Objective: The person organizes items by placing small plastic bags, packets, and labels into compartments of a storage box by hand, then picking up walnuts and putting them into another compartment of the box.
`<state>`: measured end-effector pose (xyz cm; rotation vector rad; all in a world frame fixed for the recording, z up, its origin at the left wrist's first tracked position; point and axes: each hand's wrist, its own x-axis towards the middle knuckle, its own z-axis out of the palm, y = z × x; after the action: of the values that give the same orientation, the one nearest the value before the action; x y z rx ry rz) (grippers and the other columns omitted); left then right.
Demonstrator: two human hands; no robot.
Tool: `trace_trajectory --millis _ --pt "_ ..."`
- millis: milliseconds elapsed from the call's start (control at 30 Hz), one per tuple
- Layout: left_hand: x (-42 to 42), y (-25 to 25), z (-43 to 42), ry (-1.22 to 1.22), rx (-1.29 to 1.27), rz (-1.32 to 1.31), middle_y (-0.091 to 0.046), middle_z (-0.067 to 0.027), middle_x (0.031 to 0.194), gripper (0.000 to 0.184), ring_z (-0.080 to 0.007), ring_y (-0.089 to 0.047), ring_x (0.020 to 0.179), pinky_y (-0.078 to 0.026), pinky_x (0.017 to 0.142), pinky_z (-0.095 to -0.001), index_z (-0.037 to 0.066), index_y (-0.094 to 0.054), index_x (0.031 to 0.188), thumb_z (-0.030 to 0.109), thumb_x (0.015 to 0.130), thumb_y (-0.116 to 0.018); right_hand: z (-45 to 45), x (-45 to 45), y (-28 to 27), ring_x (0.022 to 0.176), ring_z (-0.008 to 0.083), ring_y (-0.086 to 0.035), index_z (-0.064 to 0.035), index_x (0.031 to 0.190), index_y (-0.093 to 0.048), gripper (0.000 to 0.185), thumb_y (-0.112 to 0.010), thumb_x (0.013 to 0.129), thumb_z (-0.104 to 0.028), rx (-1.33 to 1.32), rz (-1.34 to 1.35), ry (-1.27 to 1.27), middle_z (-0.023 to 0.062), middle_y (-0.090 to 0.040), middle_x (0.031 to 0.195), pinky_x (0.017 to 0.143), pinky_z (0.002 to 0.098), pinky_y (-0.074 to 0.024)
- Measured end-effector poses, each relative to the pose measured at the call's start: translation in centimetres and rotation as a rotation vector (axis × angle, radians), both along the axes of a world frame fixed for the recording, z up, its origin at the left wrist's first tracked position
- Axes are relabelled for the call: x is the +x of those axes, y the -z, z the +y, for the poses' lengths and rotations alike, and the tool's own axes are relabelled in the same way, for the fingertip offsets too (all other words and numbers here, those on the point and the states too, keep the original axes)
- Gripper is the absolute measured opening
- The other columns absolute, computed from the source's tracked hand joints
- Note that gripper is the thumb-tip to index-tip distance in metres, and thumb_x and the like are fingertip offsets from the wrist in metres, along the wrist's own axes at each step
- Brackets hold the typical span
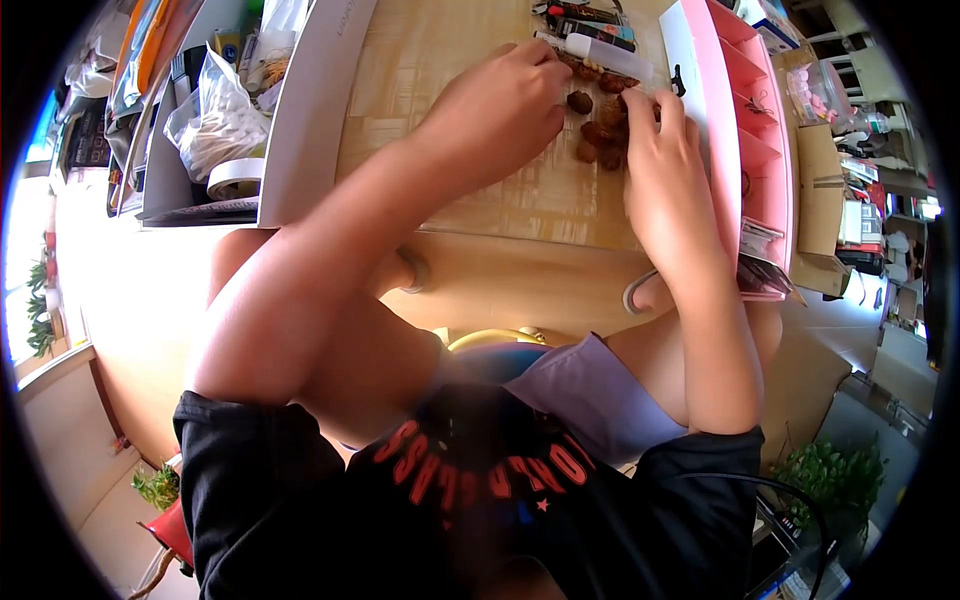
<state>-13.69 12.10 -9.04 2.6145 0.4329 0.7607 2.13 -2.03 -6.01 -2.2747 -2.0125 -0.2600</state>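
Observation:
Several brown, roundish pieces, like dried fruits or nuts (pixel 599 137), lie in a loose cluster on the wooden tabletop (pixel 480 210). My left hand (pixel 505 105) is at the left of the cluster, its fingers curled in; whatever they may hold is hidden. At the cluster's right edge, my right hand (pixel 662 150) bends its fingers down, with gaps between them. Its fingertips are beside or touching the brown pieces; I cannot tell which. A white tube (pixel 605 52) lies just beyond the pieces.
Dark tubes and small items (pixel 585 22) lie at the back. A pink organizer with compartments (pixel 745 110) borders the right side. On the left stands a white-walled box (pixel 318 110) with a bag of cotton swabs (pixel 222 115) and a tape roll (pixel 236 178).

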Motion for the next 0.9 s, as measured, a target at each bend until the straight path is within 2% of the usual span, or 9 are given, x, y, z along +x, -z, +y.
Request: trace_trajectory --millis 100,200,233,333,433,533,800,833,900 --pt "0.0 0.4 -0.2 -0.025 -0.073 0.001 -0.065 -0.0202 0.118 0.033 -0.0423 -0.064 0.105 -0.053 0.093 -0.0465 -0.003 -0.065 0.118 0.008 0.087 -0.070 0.0 0.3 0.0 0.110 0.0450 -0.060 0.0079 0.129 -0.053 0.050 -0.062 0.080 0.014 0.058 0.136 -0.021 0.0286 -0.053 0.126 0.095 0.0488 -0.0515" --pt "0.2 0.4 -0.4 -0.002 -0.079 -0.033 -0.064 -0.0194 0.118 0.033 -0.0423 -0.064 0.104 -0.053 0.092 -0.0469 -0.003 -0.064 0.118 0.007 0.087 -0.069 -0.1 0.4 0.3 0.126 0.0476 -0.052 -0.0009 0.140 -0.048 0.056 -0.056 0.087 0.012 -0.017 0.282 0.071 0.0249 -0.045 0.143 0.105 0.0500 -0.0474" --pt "0.2 0.3 -0.6 0.002 -0.077 -0.021 -0.064 -0.0192 0.118 0.034 -0.0422 -0.064 0.104 -0.053 0.092 -0.0469 -0.003 -0.064 0.119 0.007 0.087 -0.069 -0.2 0.7 1.0 0.128 0.0479 -0.051 -0.0007 0.141 -0.047 0.058 -0.057 0.086 0.013 0.038 0.231 0.038 0.0255 -0.045 0.143 0.105 0.0500 -0.0469" --pt "0.2 -0.4 -1.4 0.010 -0.085 0.008 -0.064 -0.0185 0.119 0.036 -0.0419 -0.065 0.103 -0.053 0.091 -0.0470 -0.002 -0.063 0.121 0.007 0.087 -0.070 0.1 0.4 0.5 0.111 0.0491 -0.058 0.0074 0.122 -0.052 0.041 -0.057 0.082 0.015 0.036 0.215 -0.038 0.0318 -0.053 0.123 0.095 0.0522 -0.0504" --pt "0.0 -0.8 -1.7 -0.003 -0.112 0.029 -0.064 -0.0182 0.120 0.036 -0.0417 -0.065 0.102 -0.053 0.090 -0.0468 -0.002 -0.062 0.122 0.007 0.087 -0.070 0.2 0.2 0.7 0.111 0.0499 -0.057 0.0052 0.123 -0.051 0.041 -0.054 0.083 0.016 0.047 0.165 -0.010 0.0313 -0.052 0.118 0.095 0.0528 -0.0503" --pt "-0.3 -1.2 -1.8 -0.011 -0.110 0.038 -0.063 -0.0187 0.120 0.035 -0.0417 -0.065 0.102 -0.053 0.089 -0.0465 -0.002 -0.062 0.122 0.006 0.088 -0.070 0.3 0.0 0.5 0.111 0.0501 -0.056 0.0031 0.124 -0.050 0.041 -0.052 0.084 0.015 0.063 0.233 -0.014 0.0301 -0.051 0.114 0.095 0.0532 -0.0503" --pt "-0.1 -2.3 -2.1 0.008 -0.143 0.008 -0.063 -0.0204 0.117 0.034 -0.0429 -0.064 0.100 -0.053 0.088 -0.0470 -0.001 -0.063 0.121 0.007 0.089 -0.070 -0.3 0.1 -0.6 0.112 0.0516 -0.055 0.0008 0.128 -0.050 0.043 -0.052 0.087 0.013 0.042 0.195 -0.010 0.0302 -0.049 0.121 0.097 0.0553 -0.0482" --pt "0.1 -2.0 -2.0 0.002 -0.128 0.005 -0.063 -0.0202 0.118 0.034 -0.0407 -0.066 0.100 -0.054 0.088 -0.0458 -0.001 -0.064 0.122 0.007 0.089 -0.069 -0.5 0.1 -0.8 0.112 0.0518 -0.055 0.0005 0.129 -0.050 0.043 -0.052 0.087 0.013 0.032 0.196 -0.007 0.0299 -0.049 0.122 0.097 0.0554 -0.0480" --pt "0.5 -2.0 -1.6 -0.015 -0.094 -0.004 -0.064 -0.0199 0.120 0.035 -0.0362 -0.069 0.099 -0.054 0.088 -0.0433 0.000 -0.064 0.124 0.007 0.090 -0.069 -0.8 0.0 -1.1 0.116 0.0455 -0.056 -0.0045 0.136 -0.049 0.049 -0.055 0.090 0.011 0.043 0.269 0.021 0.0225 -0.050 0.130 0.099 0.0500 -0.0487"
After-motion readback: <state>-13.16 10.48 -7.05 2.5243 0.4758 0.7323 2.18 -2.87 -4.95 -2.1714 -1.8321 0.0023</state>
